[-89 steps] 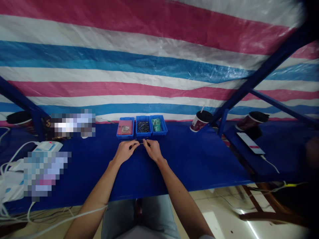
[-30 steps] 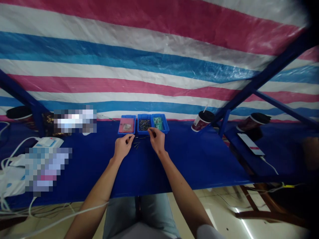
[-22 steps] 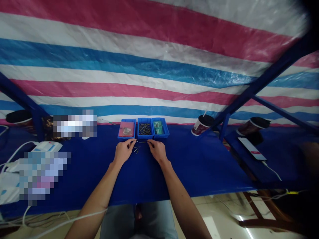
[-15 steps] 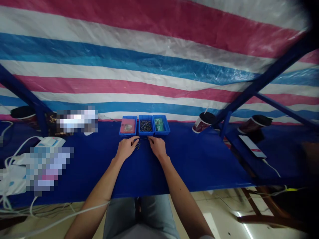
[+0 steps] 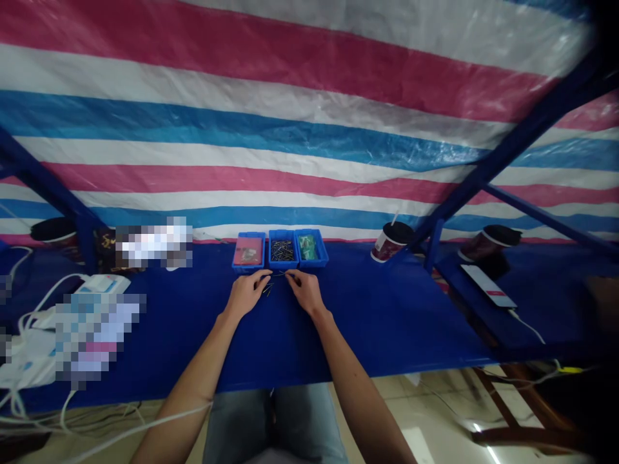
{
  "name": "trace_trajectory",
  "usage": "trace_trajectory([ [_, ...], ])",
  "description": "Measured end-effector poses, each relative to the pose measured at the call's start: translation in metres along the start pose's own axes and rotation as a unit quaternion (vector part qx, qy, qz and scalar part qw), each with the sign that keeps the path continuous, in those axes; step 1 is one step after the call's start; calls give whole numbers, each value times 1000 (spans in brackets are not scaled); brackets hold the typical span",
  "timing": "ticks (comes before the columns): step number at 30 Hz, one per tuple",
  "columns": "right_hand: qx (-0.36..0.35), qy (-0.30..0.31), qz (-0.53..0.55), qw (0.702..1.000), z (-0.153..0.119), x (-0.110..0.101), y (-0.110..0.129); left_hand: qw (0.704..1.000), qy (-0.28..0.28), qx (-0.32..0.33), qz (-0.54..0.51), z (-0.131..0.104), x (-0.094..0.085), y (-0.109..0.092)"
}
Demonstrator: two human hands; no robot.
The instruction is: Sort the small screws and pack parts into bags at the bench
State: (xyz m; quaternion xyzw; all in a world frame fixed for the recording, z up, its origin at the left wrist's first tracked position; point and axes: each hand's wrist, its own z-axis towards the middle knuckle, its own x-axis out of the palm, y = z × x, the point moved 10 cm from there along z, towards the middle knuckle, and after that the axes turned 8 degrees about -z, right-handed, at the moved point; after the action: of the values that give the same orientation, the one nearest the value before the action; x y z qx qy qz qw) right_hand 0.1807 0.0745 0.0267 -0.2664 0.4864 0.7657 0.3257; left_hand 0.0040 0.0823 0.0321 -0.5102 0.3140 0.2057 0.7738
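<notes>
At the middle of the blue table, my left hand (image 5: pixel 245 294) is closed in a pinch, its fingertips by a few loose, thin metal pins (image 5: pixel 268 288) on the tabletop. What it holds, if anything, is too small to make out. Opposite it, my right hand (image 5: pixel 304 289) pinches a thin metal pin (image 5: pixel 281 275) that points toward the left hand. Just beyond both hands stand three blue bins. The left bin (image 5: pixel 248 267) has a pink packet with small parts, the middle bin (image 5: pixel 283 264) many dark pins, the right bin (image 5: pixel 313 263) green-tinted plastic bags.
A lidded cup with a straw (image 5: pixel 393 241) stands at the right, and another cup (image 5: pixel 489 243) is beyond the blue frame bar. A phone (image 5: pixel 488 286) lies on charge. White power strips and cables (image 5: pixel 33 354) occupy the left side. Striped sheeting hangs behind.
The view has tilted slightly upward, so the table sits lower. My hands stay close together in front of the bins; the pin at the right fingertips is now angled rather than level.
</notes>
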Motion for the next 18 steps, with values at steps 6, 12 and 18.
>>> trace_trajectory([
  [6, -75, 13, 5, 997, -5, 3, 31, 999, 40, 14, -25, -1, 9, -7],
  [12, -70, 19, 53, 996, -5, 8, 32, 999, 38, 20, -25, -1, 10, -7],
  [18, -25, 9, 112, 993, -2, 7, 22, 999, 28, 26, -28, -1, 7, -6],
])
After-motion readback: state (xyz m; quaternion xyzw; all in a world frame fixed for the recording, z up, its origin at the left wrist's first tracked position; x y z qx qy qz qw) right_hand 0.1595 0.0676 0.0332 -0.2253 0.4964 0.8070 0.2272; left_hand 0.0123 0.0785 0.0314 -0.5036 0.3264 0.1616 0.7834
